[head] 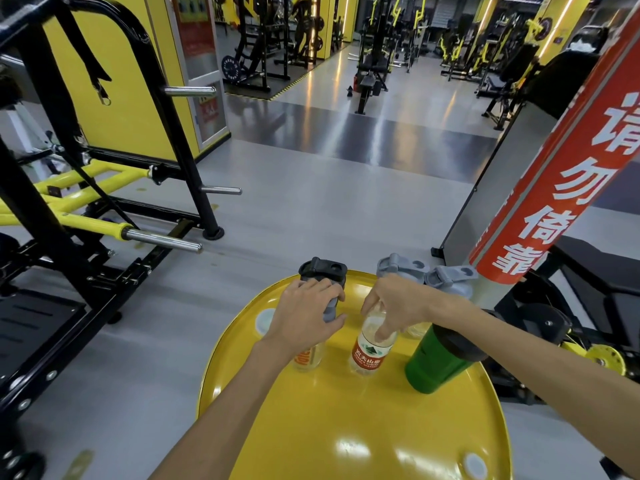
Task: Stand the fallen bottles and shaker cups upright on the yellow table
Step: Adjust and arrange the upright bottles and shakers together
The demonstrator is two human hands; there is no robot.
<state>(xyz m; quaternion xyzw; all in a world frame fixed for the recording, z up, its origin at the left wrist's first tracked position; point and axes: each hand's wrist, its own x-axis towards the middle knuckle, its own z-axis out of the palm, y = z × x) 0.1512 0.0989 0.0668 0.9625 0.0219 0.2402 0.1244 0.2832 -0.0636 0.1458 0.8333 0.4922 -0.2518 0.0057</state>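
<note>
On the round yellow table [363,427], my left hand [304,317] wraps around a dark grey shaker cup [323,271] that stands upright at the far edge. My right hand [394,306] grips the top of a clear water bottle with a red label [369,355], which stands upright. A bottle with an orange label [306,360] stands under my left wrist. A green shaker cup with a black lid [440,365] stands at the right. Two light grey shaker cups [398,268] [450,278] stand at the far right edge.
A pillar with a red sign [554,188] rises just behind the table's right side. A black and yellow weight machine [104,209] fills the left. Grey gym floor [311,209] stretches ahead. A small clear bottle [417,329] sits partly hidden behind my right wrist.
</note>
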